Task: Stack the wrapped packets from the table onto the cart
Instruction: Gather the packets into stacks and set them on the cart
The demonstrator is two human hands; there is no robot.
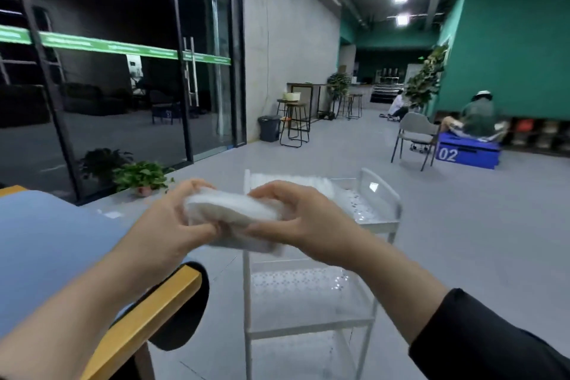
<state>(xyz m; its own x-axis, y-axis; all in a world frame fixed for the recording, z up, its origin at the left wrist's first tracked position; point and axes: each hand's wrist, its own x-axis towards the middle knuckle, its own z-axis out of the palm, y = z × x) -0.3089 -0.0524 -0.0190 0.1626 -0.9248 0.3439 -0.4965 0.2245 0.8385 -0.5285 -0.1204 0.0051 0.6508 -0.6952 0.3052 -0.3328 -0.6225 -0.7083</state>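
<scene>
Both hands held a stack of white wrapped packets [234, 210] in the air, above the near edge of the white cart [382, 216] and just to the right of the desk [46, 241]. The left hand [172, 219] gripped the left end of the stack, with the fingers curled over its top and the thumb underneath. The right hand [296, 219] gripped the right end in the same manner, with the fingers curled over the top edge and the thumb against the near side. The stack was blurred, so the number of packets in it could not be determined.

The cart stood on the grey floor directly ahead, with three perforated shelves visible. A row of white packets [296, 182] already lay on the top shelf, at its far side, beyond the held stack. The middle shelf [302, 287] showed below the hands.

The desk had a blue top and a yellow edge, and a dark chair back [185, 311] stood against that edge. A potted plant [142, 177] stood on the floor beyond the desk, beside the glass wall.
</scene>
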